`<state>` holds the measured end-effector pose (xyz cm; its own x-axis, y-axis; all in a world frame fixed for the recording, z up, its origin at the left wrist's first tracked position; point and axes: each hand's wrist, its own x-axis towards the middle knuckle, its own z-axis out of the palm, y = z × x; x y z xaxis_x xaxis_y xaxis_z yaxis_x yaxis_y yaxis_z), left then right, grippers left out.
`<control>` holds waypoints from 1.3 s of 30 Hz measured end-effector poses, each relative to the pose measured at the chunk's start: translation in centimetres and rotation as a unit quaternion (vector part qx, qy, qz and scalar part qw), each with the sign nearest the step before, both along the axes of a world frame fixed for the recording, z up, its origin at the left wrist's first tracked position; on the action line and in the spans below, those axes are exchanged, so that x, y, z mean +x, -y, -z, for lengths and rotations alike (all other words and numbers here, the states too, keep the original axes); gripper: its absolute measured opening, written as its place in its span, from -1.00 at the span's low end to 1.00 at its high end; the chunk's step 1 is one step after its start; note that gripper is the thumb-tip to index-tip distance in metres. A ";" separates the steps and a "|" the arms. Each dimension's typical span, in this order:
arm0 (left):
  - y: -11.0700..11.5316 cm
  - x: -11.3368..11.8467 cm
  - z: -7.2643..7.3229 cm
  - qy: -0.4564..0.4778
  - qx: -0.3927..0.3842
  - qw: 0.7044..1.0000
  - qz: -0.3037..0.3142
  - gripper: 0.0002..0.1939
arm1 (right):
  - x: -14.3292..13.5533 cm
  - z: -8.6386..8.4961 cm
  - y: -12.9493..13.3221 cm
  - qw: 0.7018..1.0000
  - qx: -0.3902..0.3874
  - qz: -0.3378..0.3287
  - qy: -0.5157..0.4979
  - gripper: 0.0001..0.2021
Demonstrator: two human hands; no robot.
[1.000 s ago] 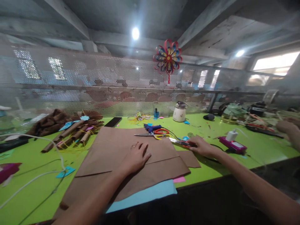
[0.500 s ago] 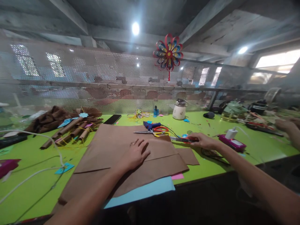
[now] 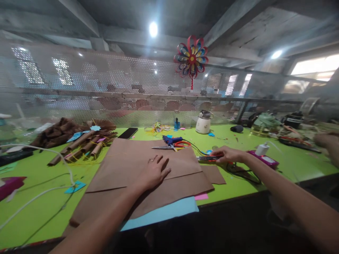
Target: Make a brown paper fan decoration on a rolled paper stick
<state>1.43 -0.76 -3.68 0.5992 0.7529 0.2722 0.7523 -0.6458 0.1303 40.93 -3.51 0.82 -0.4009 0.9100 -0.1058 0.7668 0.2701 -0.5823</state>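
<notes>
My left hand [image 3: 156, 172] lies on the folded brown paper [image 3: 124, 162], fingers spread and pressing on nothing but the sheet. To its right, my right hand [image 3: 228, 156] has its fingers closed on a pair of scissors [image 3: 208, 158], whose dark blades point left beside the paper's right edge. Their handles are mostly covered by my fingers. Another pair of scissors [image 3: 162, 147], with red and yellow handles, rests on the far part of the paper. A blue glue gun [image 3: 171, 140] lies just behind it. Light blue paper [image 3: 164, 214] sticks out under the brown paper.
Brown paper rolls [image 3: 79, 148] and a black phone [image 3: 128, 133] lie at the left. A white bottle [image 3: 203, 124] stands by the mesh screen. At the right are a purple power strip [image 3: 268, 162] and another person's hand [image 3: 327, 143]. Cables cross the left side.
My right hand has drawn the scissors slightly right, so the blades no longer overlap the brown paper. My left hand stays flat on the paper.
</notes>
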 end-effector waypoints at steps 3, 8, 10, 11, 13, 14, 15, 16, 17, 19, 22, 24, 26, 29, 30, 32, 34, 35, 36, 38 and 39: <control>0.0 0.1 0.0 -0.001 0.004 1.000 0.003 -0.44 | -0.3 0.0 0.9 1.000 0.001 -0.010 0.008 -0.61; -0.1 0.1 -0.2 -0.018 -0.017 1.000 0.004 -0.44 | -0.9 -0.4 2.8 0.995 0.050 -0.019 0.082 -0.64; -0.2 0.2 -0.3 -0.028 -0.026 0.999 0.001 -0.45 | -1.1 -0.5 3.7 0.995 0.049 -0.008 0.092 -0.64; -0.2 0.2 -0.3 -0.031 -0.028 0.999 0.000 -0.45 | -1.2 -0.5 4.1 0.995 0.042 -0.005 0.094 -0.64; -0.3 0.3 -0.3 -0.034 -0.027 0.999 0.002 -0.45 | -1.5 -0.4 4.8 0.995 0.029 -0.005 0.095 -0.66; -0.3 0.3 -0.3 -0.034 -0.024 0.999 0.003 -0.46 | -1.6 -0.4 5.0 0.995 0.024 -0.004 0.096 -0.68; -0.3 0.3 -0.3 -0.033 -0.021 0.999 0.005 -0.46 | -1.7 -0.4 5.2 0.995 0.024 -0.002 0.098 -0.70; -0.2 0.3 -0.3 -0.031 -0.019 0.999 0.006 -0.46 | -1.8 -0.3 5.4 0.995 0.027 0.003 0.101 -0.72; -0.2 0.3 -0.3 -0.030 -0.020 0.999 0.008 -0.46 | -1.9 -0.3 5.5 0.994 0.031 0.011 0.103 -0.73; -0.2 0.3 -0.2 -0.029 -0.021 0.999 0.010 -0.47 | -2.0 -0.3 5.6 0.993 0.041 0.034 0.105 -0.75; -0.2 0.4 0.0 -0.026 -0.011 1.000 0.006 -0.49 | -1.8 -0.4 5.8 0.989 0.070 0.073 0.106 -0.74; -0.2 0.4 0.1 -0.023 0.003 1.000 0.002 -0.50 | -1.5 -0.3 5.9 0.984 0.099 0.092 0.115 -0.72; -0.2 0.5 0.1 -0.023 0.012 1.000 0.006 -0.51 | -1.3 -0.2 5.9 0.977 0.125 0.108 0.132 -0.70; -0.2 0.5 0.0 -0.032 0.003 0.999 0.005 -0.48 | -1.3 0.1 5.7 0.965 0.149 0.141 0.163 -0.70; -0.2 0.5 0.0 -0.036 -0.005 0.999 0.000 -0.46 | -1.4 0.2 5.7 0.962 0.152 0.152 0.170 -0.70; -0.3 0.5 0.1 -0.045 -0.019 0.999 -0.009 -0.43 | -1.7 0.4 5.4 0.959 0.157 0.157 0.174 -0.71; -0.4 0.4 0.1 -0.050 -0.021 0.998 -0.011 -0.42 | -2.1 0.5 5.1 0.960 0.164 0.150 0.168 -0.72; -0.4 0.4 0.0 -0.052 -0.019 0.998 -0.010 -0.42 | -2.3 0.4 5.0 0.961 0.169 0.146 0.161 -0.72; -0.3 0.4 -0.1 -0.054 -0.016 0.998 -0.008 -0.42 | -2.6 0.4 4.8 0.962 0.173 0.147 0.151 -0.73; -0.1 0.5 -0.4 -0.057 -0.012 0.998 -0.004 -0.43 | -2.9 0.3 4.7 0.964 0.179 0.152 0.127 -0.73; 0.0 0.5 -0.6 -0.059 -0.012 0.998 -0.001 -0.44 | -3.0 0.2 4.6 0.966 0.178 0.147 0.117 -0.72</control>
